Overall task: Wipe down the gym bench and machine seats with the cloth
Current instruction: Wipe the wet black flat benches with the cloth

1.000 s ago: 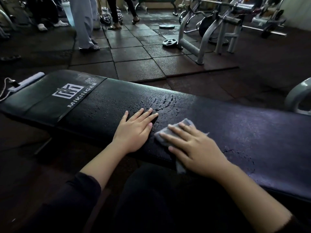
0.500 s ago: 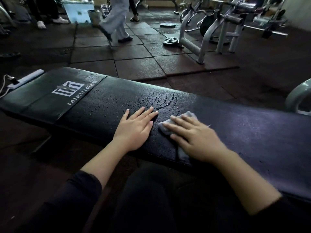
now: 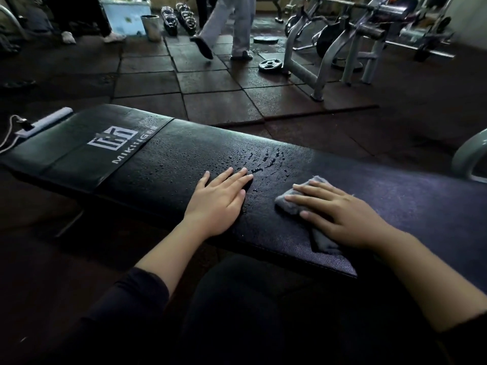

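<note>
Cloth (image 3: pixel 292 200), grey and crumpled, lies on the black padded bench (image 3: pixel 395 206) under the right hand (image 3: pixel 342 219), toward the near edge of the pad. That hand lies flat on top of it with fingers straight and slightly spread, pressing it down; a fold of the fabric sticks out past the fingertips to the left, and another tail trails below the palm toward the stitched edge. The left hand (image 3: pixel 218 198) rests palm down on the bare pad just beside it, fingers straight and close together, holding nothing. The two hands are apart, with a strip of wet vinyl between them.

Water drops (image 3: pixel 263 159) bead on the pad just beyond the left hand's fingertips and spread leftward toward the white logo (image 3: pixel 113 140) printed on the smoother end section. The pad to the right of the cloth looks dull, with no beads on it. At the far left end of the bench lies a pale bar-shaped thing (image 3: pixel 44 121) with a white cord (image 3: pixel 10 127) attached; what it is cannot be told.

Dark sleeves cover both forearms near the bottom of the view. Beyond the bench, the floor (image 3: pixel 210 106) is laid with dark square rubber tiles. A weight plate (image 3: pixel 270 65) lies flat on it beside a grey machine frame (image 3: pixel 303 69). A person in pale trousers (image 3: pixel 237 27) stands mid-stride near a metal bin (image 3: pixel 150 27).
</note>
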Action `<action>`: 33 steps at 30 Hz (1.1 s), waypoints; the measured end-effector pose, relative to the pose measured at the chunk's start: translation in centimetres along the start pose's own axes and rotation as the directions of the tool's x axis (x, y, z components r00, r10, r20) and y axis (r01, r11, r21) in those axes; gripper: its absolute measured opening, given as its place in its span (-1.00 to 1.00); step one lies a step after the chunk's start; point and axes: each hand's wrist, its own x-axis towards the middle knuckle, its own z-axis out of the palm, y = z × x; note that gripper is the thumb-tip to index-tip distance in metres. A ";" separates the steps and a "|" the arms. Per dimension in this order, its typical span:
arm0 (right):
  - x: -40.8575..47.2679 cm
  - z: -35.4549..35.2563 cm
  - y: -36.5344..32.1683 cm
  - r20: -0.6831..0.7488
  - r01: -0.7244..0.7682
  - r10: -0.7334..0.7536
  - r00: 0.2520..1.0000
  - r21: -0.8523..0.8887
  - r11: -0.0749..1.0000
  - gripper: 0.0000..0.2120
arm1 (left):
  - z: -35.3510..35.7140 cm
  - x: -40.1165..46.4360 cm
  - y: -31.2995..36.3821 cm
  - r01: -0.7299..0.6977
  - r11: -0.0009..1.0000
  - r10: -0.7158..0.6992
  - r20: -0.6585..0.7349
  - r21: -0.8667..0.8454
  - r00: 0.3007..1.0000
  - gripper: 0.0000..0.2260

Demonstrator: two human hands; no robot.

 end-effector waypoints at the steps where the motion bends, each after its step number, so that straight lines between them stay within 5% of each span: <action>1: 0.8 0.4 -0.6 -0.018 -0.009 0.008 1.000 -0.013 1.000 -0.48 | 0.0 0.0 0.0 -0.002 1.000 0.002 -0.006 -0.004 1.000 -0.60; 4: 3.0 1.2 -2.7 -0.054 -0.024 0.025 0.998 0.020 1.000 -0.50 | 0.1 0.0 -0.1 -0.011 0.998 0.008 -0.054 -0.055 0.999 -0.61; 8: 5.2 0.0 -2.6 0.049 -0.099 0.088 0.995 0.321 0.942 -0.65 | 0.1 -0.1 -0.4 -0.013 0.993 0.002 -0.099 -0.113 0.995 -0.63; 29: 7.4 -1.1 -1.5 0.060 -0.111 0.111 0.992 0.012 0.994 -0.64 | 0.1 0.0 0.0 0.010 1.000 -0.013 -0.105 -0.026 0.994 -0.63; 33: 7.7 -1.5 -1.4 0.016 -0.091 0.091 0.996 0.048 0.995 -0.79 | 0.1 0.0 0.1 0.014 1.000 -0.017 -0.108 -0.028 0.994 -0.64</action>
